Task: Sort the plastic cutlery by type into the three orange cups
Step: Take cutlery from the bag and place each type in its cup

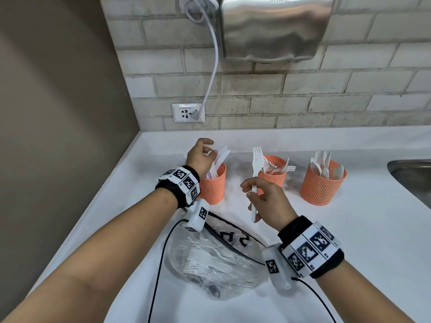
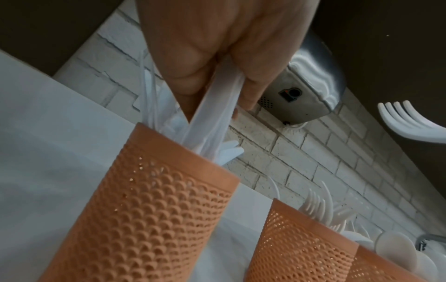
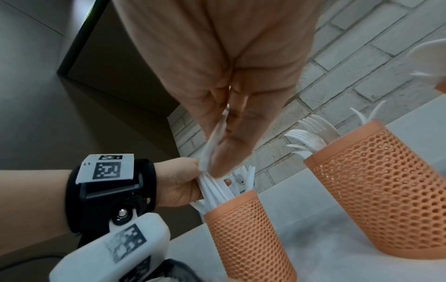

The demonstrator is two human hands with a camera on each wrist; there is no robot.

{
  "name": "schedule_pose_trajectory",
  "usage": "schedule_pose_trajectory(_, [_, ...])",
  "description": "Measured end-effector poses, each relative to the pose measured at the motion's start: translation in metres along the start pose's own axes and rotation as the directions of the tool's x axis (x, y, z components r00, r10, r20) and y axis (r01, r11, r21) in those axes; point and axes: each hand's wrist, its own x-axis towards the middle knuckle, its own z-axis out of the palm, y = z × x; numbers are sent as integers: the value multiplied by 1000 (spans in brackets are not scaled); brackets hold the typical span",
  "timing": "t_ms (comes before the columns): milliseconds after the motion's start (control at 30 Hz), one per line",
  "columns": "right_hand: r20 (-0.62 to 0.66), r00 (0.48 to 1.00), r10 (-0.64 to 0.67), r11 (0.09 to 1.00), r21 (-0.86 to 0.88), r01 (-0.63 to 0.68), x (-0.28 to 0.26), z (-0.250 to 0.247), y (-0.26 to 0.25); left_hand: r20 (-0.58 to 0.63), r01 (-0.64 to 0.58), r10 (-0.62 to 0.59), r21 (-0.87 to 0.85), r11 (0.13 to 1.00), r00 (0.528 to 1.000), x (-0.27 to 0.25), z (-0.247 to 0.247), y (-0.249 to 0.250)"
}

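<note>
White plastic fork (image 1: 256, 173) stands upright in your right hand (image 1: 267, 201), tines up, fingers curled round its handle; at ten o'clock from it, your left hand (image 1: 200, 157) pinches a knife (image 2: 212, 106) in the left cup (image 1: 213, 185); forks fill the middle cup (image 1: 272, 173); spoons the right cup (image 1: 321, 185) at three o'clock.
</note>
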Motion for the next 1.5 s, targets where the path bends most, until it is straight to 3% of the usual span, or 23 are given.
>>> schedule_pose_trajectory(200, [15, 1000, -4, 1000, -10, 4, -1, 0, -2, 83, -4, -6, 123, 992, 997, -4, -2, 9])
schedule_pose_trajectory(300, [29, 999, -15, 1000, -20, 16, -4, -1, -5, -19, -129, 133, 123, 984, 991, -12, -7, 26])
schedule_pose_trajectory(400, [68, 997, -36, 998, -56, 40, -8, -2, -8, -97, -295, 303, 88, 951, 948, -35, -9, 47])
schedule_pose_trajectory(467, [97, 994, -56, 994, -85, 64, -12, -1, -10, -19, -288, 288, -5, 957, 957, -54, -6, 54])
schedule_pose_trajectory(600, [151, 986, -72, 990, -106, 89, -19, -1, -12, 268, -125, 158, -138, 983, 950, -81, -1, 49])
schedule_pose_trajectory(667, [184, 980, -73, 989, -116, 95, -22, -2, -12, 297, -114, 155, -152, 982, 942, -88, 2, 43])
schedule_pose_trajectory(867, [232, 969, -89, 981, -148, 125, -32, -10, -4, 245, -93, 138, -187, 978, 960, -94, 0, 33])
schedule_pose_trajectory(967, [172, 981, -91, 982, -150, 118, -37, -19, 9, 102, -97, 121, -213, 972, 987, -94, -4, 39])
schedule_pose_trajectory(1033, [138, 989, -54, 974, -212, 83, -42, -25, 18, -22, -164, 163, -211, 964, 986, -92, -6, 47])
schedule_pose_trajectory(1100, [236, 971, 37, 937, -345, 48, -47, -29, 26, -99, -252, 236, -187, 950, 967, -88, -4, 59])
schedule_pose_trajectory(1167, [377, 911, 168, 902, -432, 12, -52, -30, 31, -135, -331, 311, -159, 930, 941, -81, 4, 70])
schedule_pose_trajectory(1233, [422, 873, 245, 887, -461, -26, -55, -28, 36, -166, -395, 374, -113, 912, 912, -70, 18, 79])
schedule_pose_trajectory(1400, [362, 908, 210, 901, -433, -36, -54, -25, 42, -192, -548, 539, 12, 837, 820, -45, 52, 91])
schedule_pose_trajectory(1500, [332, 926, 182, 908, -419, -28, -52, -25, 47, -147, -586, 588, 63, 808, 795, -37, 70, 88])
